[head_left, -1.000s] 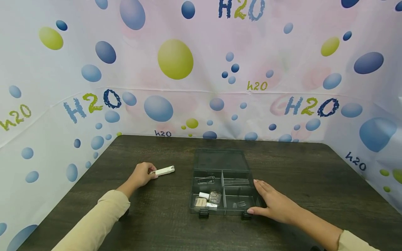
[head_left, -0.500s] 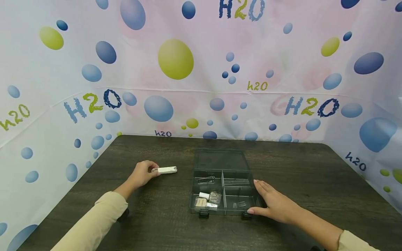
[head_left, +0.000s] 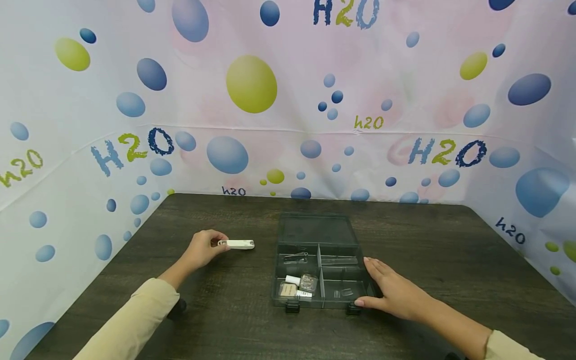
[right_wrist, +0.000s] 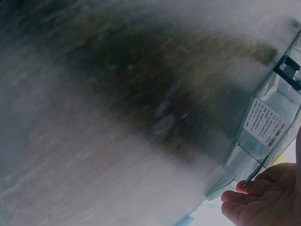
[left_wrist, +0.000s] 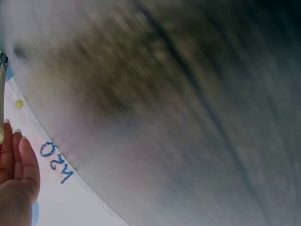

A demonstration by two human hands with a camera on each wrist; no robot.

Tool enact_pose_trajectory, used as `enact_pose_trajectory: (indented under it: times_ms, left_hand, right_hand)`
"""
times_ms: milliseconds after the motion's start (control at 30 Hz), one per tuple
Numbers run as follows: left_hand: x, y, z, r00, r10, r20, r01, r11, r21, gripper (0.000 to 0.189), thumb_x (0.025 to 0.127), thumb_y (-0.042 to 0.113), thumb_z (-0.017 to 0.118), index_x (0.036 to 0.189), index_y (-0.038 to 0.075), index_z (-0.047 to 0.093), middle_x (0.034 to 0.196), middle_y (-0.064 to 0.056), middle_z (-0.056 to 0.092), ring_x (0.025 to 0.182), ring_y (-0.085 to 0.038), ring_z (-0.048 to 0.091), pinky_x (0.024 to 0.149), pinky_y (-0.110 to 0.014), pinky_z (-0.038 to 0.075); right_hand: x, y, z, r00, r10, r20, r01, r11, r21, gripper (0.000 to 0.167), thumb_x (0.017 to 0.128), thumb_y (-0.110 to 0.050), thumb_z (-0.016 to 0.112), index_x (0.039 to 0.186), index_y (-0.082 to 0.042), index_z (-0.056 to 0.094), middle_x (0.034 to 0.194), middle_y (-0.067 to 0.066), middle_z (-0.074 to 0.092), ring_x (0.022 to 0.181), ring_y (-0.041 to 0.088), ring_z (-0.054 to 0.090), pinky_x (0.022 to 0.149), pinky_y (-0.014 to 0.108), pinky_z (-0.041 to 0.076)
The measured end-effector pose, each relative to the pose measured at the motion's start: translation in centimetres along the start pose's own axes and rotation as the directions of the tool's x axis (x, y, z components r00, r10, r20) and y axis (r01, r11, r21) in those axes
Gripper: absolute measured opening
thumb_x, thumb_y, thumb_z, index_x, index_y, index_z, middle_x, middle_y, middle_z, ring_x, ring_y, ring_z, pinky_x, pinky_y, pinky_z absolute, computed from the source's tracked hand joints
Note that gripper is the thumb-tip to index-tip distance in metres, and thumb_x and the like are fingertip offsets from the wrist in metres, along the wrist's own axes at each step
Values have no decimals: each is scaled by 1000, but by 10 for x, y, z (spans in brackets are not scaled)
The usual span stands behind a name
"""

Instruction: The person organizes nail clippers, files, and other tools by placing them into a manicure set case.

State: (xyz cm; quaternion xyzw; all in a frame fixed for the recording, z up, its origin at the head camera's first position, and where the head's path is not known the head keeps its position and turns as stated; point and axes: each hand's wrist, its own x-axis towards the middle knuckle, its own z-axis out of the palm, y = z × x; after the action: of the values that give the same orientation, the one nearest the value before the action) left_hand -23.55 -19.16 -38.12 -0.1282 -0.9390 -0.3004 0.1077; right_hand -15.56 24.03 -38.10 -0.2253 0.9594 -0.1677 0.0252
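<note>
My left hand [head_left: 202, 248] pinches a white nail clipper [head_left: 240, 244] by one end, over the left part of the table. Its other end points right, toward an opened dark see-through organizer box [head_left: 320, 303]. At the left edge of the left wrist view, only part of the clipper [left_wrist: 1, 94] shows beside the fingers. Against the box's right side rests my right hand [head_left: 400, 295], fingers extended, with the thumb near the front right latch [head_left: 353, 308]. The right wrist view catches the box wall with a white label [right_wrist: 266, 122] and my fingertips at its edge.
In the box's front left compartment lie small bottles [head_left: 288, 289] and a clear square container [head_left: 308, 283]. Tweezer-like metal pieces [head_left: 295, 257] lie behind them. Small clear pieces [head_left: 346, 293] are at front right. The lid [head_left: 317, 230] lies back on the dark table [head_left: 427, 240].
The nail clipper has shifted slightly right and turned from slanting upward to nearly level across the view. My left forearm has dropped a little to the left. The right hand and box stay put.
</note>
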Motion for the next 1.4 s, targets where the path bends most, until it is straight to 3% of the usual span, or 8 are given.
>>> enact_pose_trajectory:
  times_ms: [567, 1000, 1400]
  left_hand:
    - [-1, 17, -5, 996, 18, -82, -26, 994, -102, 23, 83, 13, 69, 101, -2, 69, 92, -17, 67, 80, -24, 63, 69, -36, 54]
    - [-7, 33, 4, 997, 51, -50, -56, 991, -120, 22, 83, 14, 69, 100, 0, 69, 92, -14, 66, 78, -21, 62, 67, -33, 53]
    - [-10, 57, 19, 991, 132, -34, -136, 974, -179, 18, 81, 12, 71, 96, 2, 70, 88, -10, 67, 74, -14, 60, 64, -24, 51]
  right_hand:
    - [0, 1, 2, 1000, 7, -6, -7, 1000, -14, 102, 78, -66, 56, 144, 6, 25, 146, 28, 29, 134, 47, 27, 101, 62, 31]
    - [0, 0, 0, 1000, -1, -6, 1, 1000, -8, 102, 78, -65, 56, 143, 7, 26, 145, 30, 30, 134, 48, 27, 101, 62, 31]
    - [1, 1, -1, 1000, -26, -3, 26, 1000, -15, 101, 79, -64, 57, 143, 8, 27, 145, 30, 29, 133, 48, 29, 100, 62, 32]
